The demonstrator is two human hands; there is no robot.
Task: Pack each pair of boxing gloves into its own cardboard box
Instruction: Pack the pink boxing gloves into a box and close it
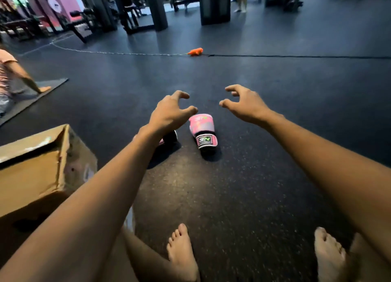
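Bare feet [182, 252] rest on the dark rubber floor [232, 186] at the bottom edge of the view, with both forearms extended forward above them.

Step in hand: pick-up of the first pair; no glove is packed yet.

Location of parts:
- One pink boxing glove [202, 125] lies on the floor ahead, cuff toward the camera, between the two hands and lower in the view.
- The second glove [170, 136] lies just beside it. Only its dark cuff shows under the left wrist, so its orientation cannot be determined.
- The cardboard box [31, 171] stands at the left, near the left forearm, top flap raised. Its interior is not visible.

Hand pose:
- Left hand [169, 114]: palm down, over the hidden glove, fingers spread and bent in a claw, thumb apart. It holds nothing.
- Right hand [245, 106]: palm down and angled inward, fingers spread and hooked, thumb pointing toward the left hand. It holds nothing and appears clear of the visible glove.

Next move, as judged: lower each hand onto one glove, close the fingers around the padded body, then carry both leftward to the box opening.
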